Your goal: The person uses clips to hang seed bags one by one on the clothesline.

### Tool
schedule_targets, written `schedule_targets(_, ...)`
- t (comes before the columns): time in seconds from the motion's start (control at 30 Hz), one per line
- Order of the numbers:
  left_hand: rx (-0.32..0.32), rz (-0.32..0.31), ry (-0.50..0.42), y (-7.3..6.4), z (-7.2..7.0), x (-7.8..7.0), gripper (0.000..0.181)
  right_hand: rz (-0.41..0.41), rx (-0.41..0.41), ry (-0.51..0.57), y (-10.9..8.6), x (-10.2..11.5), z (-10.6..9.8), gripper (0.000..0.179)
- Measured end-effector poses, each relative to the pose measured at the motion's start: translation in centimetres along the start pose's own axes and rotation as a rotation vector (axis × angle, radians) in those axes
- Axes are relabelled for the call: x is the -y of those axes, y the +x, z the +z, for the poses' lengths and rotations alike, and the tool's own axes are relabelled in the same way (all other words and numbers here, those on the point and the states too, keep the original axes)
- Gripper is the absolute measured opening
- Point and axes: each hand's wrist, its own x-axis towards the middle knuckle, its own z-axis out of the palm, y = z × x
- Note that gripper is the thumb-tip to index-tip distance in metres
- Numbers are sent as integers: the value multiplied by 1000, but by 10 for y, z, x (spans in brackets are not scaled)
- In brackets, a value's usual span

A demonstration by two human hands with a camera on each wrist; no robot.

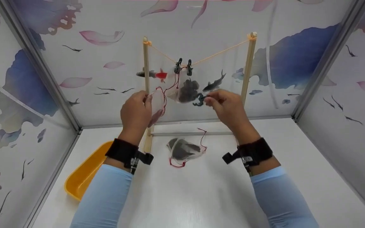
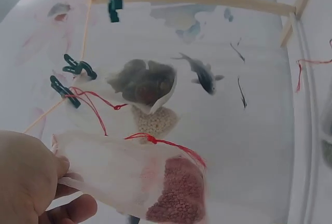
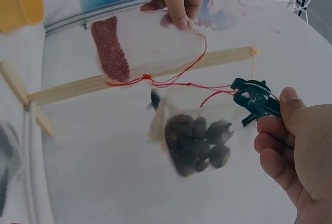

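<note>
My left hand point(image 1: 135, 109) pinches the top edge of a white drawstring pouch point(image 2: 116, 162), with reddish grains in its bottom and a red cord trailing from it. Between thumb and fingers, my right hand point(image 1: 230, 103) holds a dark green clothes peg point(image 1: 199, 100) in front of the hanging pouches. Two more pegs point(image 1: 178, 66) grip the sagging orange line point(image 1: 222, 51). Below them hang a pouch with dark chunky contents point(image 1: 188, 90) and another with pale grains point(image 2: 154, 120), partly hidden behind the dark one.
Two wooden posts point(image 1: 249, 66) carry the line at its ends. On the white table lies another pouch point(image 1: 184, 150) with dark contents and red cords. A yellow tray point(image 1: 84, 174) stands at the left, partly behind my left arm. Printed panels point(image 1: 217, 15) enclose the back and sides.
</note>
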Motion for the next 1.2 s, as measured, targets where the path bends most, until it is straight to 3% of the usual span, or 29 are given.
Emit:
schedule_targets(0.1,-52,4,3,18,-4,-2,30,-24,-21,21,35,17,-5,26)
schedule_targets(0.23,-80,11,-1,38,-7,-8,33,5,-13,9,77,37,-11,29)
schedule_targets(0.4,-71,29,10,62,-8,-24,33,35,21,-118,120,48,-11,29)
schedule_targets(0.57,-55,-51,4,85,-6,-42,32,80,48,-205,153,48,1,30)
schedule_targets(0.77,11,-139,57,100,0,-57,31,108,60,-223,172,43,20,29)
schedule_targets(0.97,10,-78,128,105,1,-62,28,35,91,-216,180,43,32,25)
schedule_targets(1.2,33,-70,118,102,-1,-61,29,43,279,-283,178,52,38,37)
